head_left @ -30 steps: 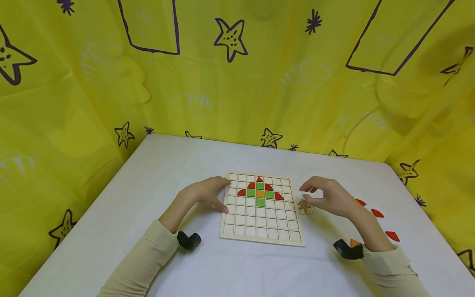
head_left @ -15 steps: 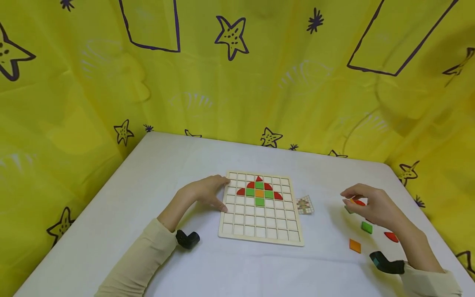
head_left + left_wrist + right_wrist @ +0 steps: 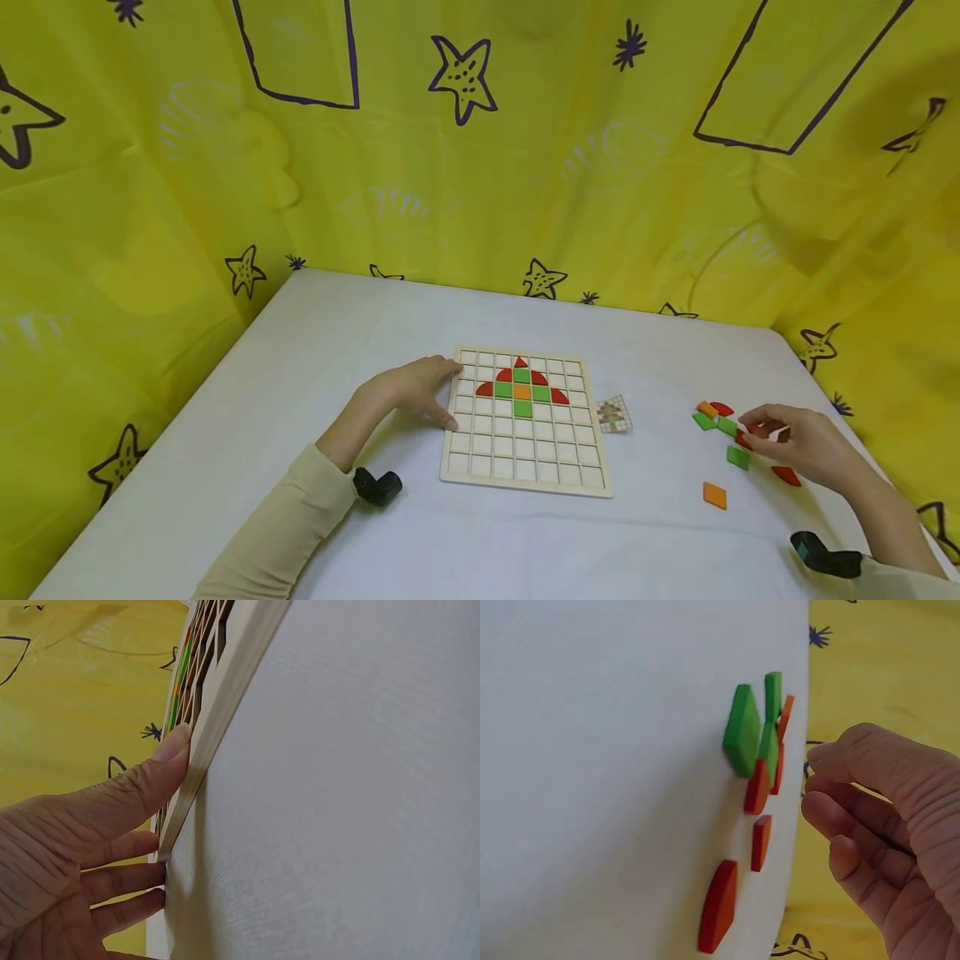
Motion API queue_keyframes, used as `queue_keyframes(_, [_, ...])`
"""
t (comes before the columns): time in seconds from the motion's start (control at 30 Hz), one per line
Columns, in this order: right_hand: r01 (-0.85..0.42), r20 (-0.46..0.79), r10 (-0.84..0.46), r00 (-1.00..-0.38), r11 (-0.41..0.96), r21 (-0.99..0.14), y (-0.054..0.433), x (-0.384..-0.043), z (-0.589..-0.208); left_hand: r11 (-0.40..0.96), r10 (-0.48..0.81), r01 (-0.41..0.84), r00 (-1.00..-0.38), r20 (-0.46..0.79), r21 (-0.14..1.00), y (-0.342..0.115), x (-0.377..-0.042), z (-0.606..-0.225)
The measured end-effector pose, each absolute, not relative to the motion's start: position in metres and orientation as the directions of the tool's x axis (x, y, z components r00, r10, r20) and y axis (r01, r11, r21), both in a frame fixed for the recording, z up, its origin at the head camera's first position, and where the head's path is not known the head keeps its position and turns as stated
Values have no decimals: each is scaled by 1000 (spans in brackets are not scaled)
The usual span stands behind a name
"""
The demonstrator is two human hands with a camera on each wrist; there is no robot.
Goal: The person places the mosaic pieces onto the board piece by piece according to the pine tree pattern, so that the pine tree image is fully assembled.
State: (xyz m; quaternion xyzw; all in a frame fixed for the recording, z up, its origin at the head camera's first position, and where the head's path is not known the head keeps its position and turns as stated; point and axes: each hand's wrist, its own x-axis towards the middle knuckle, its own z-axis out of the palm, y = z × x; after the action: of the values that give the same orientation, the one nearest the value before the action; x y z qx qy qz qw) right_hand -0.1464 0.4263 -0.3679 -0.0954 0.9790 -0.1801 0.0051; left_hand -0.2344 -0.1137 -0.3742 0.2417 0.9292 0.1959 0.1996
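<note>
The outstretched left hand [image 3: 414, 387] touches the grid board's [image 3: 495, 446] left edge; the right hand [image 3: 810, 446], relaxed and empty, hovers near red tiles [image 3: 758, 787].

yellow fabric walls [image 3: 480, 179] far, left and right | dark star outlines [image 3: 463, 77] scattered across them | white worktop [image 3: 555, 558], faint crease near | light soft
</note>
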Motion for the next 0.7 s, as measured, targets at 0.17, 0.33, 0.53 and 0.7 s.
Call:
queue_keyframes(0.17, [-175, 15, -182, -983, 913, -368, 430, -146, -374, 801, 530, 369, -804, -270, 471, -114, -235, -376])
queue_keyframes(0.33, [-175, 15, -183, -983, 910, -375, 432, -147, -377, 797, 530, 365, -806, -265, 481, -115, -235, -379])
queue_keyframes(0.53, [-157, -9, -174, -985, 907, -390, 435, -149, -379, 797, 530, 370, -808, -258, 477, -114, -235, -378])
queue_keyframes(0.7, [-138, -31, -164, -986, 904, -404, 436, -149, -382, 800, 528, 369, -808, -262, 473, -114, -235, -377])
